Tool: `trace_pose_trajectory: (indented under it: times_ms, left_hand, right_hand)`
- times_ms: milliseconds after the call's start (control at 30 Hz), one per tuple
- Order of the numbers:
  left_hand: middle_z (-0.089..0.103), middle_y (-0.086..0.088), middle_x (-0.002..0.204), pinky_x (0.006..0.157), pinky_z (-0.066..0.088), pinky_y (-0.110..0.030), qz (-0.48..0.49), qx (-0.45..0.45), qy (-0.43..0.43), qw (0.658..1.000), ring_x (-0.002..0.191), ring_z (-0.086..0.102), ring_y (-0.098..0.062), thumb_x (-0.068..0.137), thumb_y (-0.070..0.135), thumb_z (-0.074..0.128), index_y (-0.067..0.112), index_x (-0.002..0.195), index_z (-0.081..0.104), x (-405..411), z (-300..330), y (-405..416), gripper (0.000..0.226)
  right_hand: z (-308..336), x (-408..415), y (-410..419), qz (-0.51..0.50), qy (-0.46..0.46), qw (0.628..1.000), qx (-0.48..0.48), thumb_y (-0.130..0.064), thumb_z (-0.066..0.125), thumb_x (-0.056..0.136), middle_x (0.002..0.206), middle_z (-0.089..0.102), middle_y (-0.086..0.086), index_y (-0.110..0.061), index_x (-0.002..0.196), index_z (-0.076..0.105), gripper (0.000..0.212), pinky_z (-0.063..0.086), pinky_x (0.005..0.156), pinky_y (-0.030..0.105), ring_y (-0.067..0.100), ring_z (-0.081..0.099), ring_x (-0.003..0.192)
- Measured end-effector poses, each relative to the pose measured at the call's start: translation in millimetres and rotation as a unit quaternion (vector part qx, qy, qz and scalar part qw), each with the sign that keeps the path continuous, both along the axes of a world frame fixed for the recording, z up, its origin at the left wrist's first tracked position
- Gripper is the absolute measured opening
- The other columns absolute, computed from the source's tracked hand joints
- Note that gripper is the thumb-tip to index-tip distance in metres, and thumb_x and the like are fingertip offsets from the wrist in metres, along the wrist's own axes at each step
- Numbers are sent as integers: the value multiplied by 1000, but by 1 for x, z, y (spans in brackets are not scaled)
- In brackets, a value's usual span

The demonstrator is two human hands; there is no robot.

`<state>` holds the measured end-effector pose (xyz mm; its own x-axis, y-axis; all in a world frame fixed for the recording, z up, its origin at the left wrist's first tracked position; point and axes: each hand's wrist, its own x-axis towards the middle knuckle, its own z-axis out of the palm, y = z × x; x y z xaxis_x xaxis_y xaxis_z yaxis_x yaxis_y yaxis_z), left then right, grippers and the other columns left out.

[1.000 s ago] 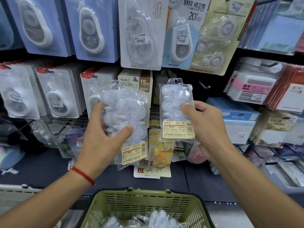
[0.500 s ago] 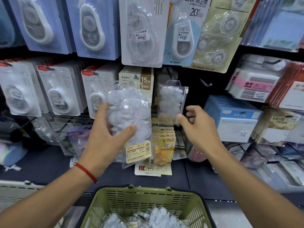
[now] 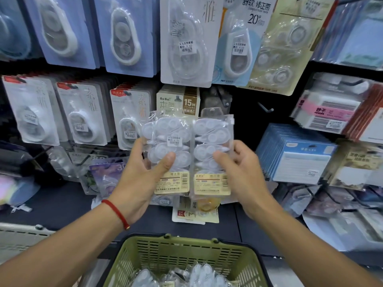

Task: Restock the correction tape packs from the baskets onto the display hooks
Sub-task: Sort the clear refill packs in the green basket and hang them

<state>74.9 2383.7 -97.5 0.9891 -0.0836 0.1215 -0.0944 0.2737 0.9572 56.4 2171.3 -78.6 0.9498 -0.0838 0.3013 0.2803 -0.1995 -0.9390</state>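
Note:
My left hand grips a stack of clear correction tape packs with yellow labels, thumb on the front. My right hand pinches one more such pack by its right side, held edge to edge with the stack. Both are in front of the middle row of display hooks. Behind them a clear pack hangs dimly on a hook. Below, a green basket holds several more packs.
A bare hook sticks out to the right of the hung pack. Carded correction tapes fill the hooks on the left and above. Blue notepads and other stationery crowd the right. A dark shelf ledge runs below the hooks.
My right hand let go of the pack it had put on the hook, then came back and took hold of another pack beside the stack. My left hand moved right with the stack.

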Motion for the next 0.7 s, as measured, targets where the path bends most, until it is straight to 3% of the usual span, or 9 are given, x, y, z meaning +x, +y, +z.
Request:
trace_pose_trajectory:
  times_ms: [67, 167, 267, 367, 467, 567, 700]
  left_hand:
    - [73, -7, 130, 112, 46, -60, 9, 6, -1, 1000, 125, 68, -29, 76, 29, 80, 25, 143, 48, 1, 0, 2, 73]
    - [73, -8, 129, 113, 45, -62, 11, 11, 2, 1000, 125, 67, -31, 72, 35, 83, 26, 142, 48, 1, 0, 4, 79]
    - [72, -8, 133, 113, 43, -63, 15, 9, 2, 1000, 128, 65, -31, 69, 38, 84, 29, 146, 46, 1, 1, 4, 86]
    - [74, -6, 128, 111, 45, -63, 17, 13, -5, 1000, 124, 68, -31, 72, 35, 82, 28, 142, 48, 2, 1, 4, 78]
    - [72, -7, 132, 112, 44, -64, 24, 8, -4, 1000, 127, 65, -33, 73, 35, 81, 29, 146, 47, 1, 2, 4, 81]
    - [72, -8, 131, 111, 45, -65, 29, 12, -12, 999, 125, 66, -34, 78, 30, 78, 28, 141, 50, 1, 3, 4, 69]
    - [72, -9, 131, 110, 46, -65, 31, 11, -18, 999, 124, 67, -34, 79, 29, 77, 27, 143, 50, 1, 3, 6, 70]
  right_hand:
    - [7, 0, -4, -36, -9, 998, 43, -47, 68, 85, 101, 75, 17, -33, 96, 70, 19, 59, 80, 69, 48, 70, 96]
    - [16, 1, -8, -75, -5, 994, 75, -45, 71, 85, 104, 75, 22, -27, 100, 73, 24, 57, 80, 72, 52, 69, 99]
    - [18, 2, -16, -68, 17, 993, 100, -35, 71, 95, 97, 80, 14, -23, 102, 76, 15, 65, 66, 53, 39, 78, 89]
    - [21, 1, -20, -41, 43, 992, 113, -28, 67, 101, 89, 81, 5, -20, 102, 78, 13, 58, 54, 30, 21, 79, 75]
    - [26, 0, -21, -12, 44, 990, 132, -19, 60, 101, 86, 79, 4, -18, 98, 79, 20, 59, 54, 31, 18, 76, 70]
    - [30, -2, -20, -6, 39, 988, 146, -11, 56, 99, 85, 77, 5, -16, 93, 80, 25, 58, 55, 31, 18, 73, 71]
    - [30, -3, -21, -33, 31, 990, 135, -12, 58, 96, 82, 69, 9, -6, 85, 72, 20, 52, 60, 35, 22, 69, 71]
